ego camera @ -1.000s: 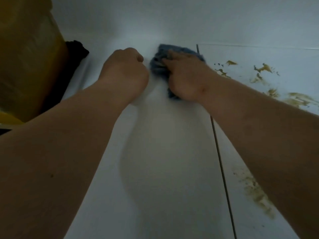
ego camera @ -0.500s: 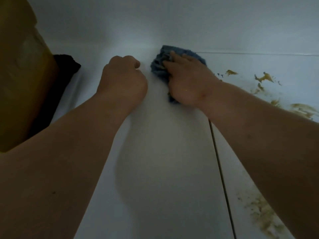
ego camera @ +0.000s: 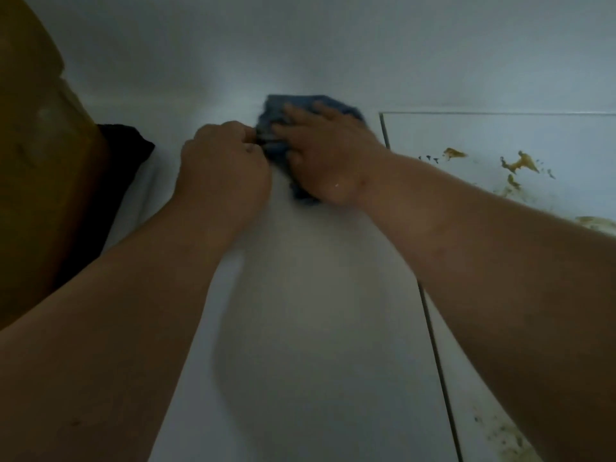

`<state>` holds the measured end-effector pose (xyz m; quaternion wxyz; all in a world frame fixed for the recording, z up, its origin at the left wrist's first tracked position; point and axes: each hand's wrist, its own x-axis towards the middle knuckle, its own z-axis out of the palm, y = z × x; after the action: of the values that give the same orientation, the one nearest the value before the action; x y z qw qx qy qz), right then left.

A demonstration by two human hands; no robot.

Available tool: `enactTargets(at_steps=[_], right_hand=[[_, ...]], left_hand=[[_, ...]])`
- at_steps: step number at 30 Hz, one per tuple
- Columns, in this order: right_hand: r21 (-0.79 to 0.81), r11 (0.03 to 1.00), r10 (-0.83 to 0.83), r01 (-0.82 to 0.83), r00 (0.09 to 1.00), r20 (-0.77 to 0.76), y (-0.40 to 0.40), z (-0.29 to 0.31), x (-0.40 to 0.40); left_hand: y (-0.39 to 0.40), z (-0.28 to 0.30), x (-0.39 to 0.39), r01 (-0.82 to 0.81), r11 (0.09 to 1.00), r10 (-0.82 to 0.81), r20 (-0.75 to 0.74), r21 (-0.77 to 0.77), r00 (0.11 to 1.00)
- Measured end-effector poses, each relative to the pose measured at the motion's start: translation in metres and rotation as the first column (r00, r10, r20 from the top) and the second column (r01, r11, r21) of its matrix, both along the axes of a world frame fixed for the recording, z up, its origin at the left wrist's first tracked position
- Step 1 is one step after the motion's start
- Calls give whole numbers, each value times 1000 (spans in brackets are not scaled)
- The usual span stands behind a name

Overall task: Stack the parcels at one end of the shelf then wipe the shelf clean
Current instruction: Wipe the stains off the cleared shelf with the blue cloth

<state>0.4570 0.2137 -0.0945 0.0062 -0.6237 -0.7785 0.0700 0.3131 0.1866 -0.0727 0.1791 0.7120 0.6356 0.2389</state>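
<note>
The blue cloth (ego camera: 311, 110) lies bunched on the white shelf (ego camera: 316, 328), at the back where the shelf surface meets the rear wall (ego camera: 333, 45); it serves as the reference for all positions below. The right hand (ego camera: 328, 161) lies flat on top of the cloth with fingers spread and straight, pressing it down; its grip is released, not curled round the fabric. The left hand (ego camera: 223, 171) sits just left of the cloth, touching its left edge; its fingers are curled, and the thumb and fingertips appear to pinch that edge, though blur leaves this short of certain. Both bare forearms run from the near edge of the frame up to the cloth and hide much of the shelf on either side. Left of the cloth, well apart, a large yellow-brown parcel (ego camera: 40, 161) fills the left margin of the view, with a black item (ego camera: 128, 145) tucked against its right side; what that item is cannot be determined. Right of the cloth, a thin dark seam (ego camera: 433, 335) runs from the back of the shelf toward the near edge. Beyond the seam, yellowish-brown stains (ego camera: 520, 163) mark the shelf to the cloth's right, with a further patch of grime (ego camera: 503, 438) at the near right. A grey shadow lies on the shelf nearer than the cloth, between the forearms.
</note>
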Motion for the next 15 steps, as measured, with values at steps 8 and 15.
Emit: enactTargets(at_steps=[8,15], right_hand=[[-29,957,-290,289,955,-67,-7,11,-34],[-9,968,252,-252,967,-29,-12,21,-77]], left_hand=[[-10,0,-9,-75,996,69,102,57,992],[-11,11,-26,-158,984,140,189,84,972]])
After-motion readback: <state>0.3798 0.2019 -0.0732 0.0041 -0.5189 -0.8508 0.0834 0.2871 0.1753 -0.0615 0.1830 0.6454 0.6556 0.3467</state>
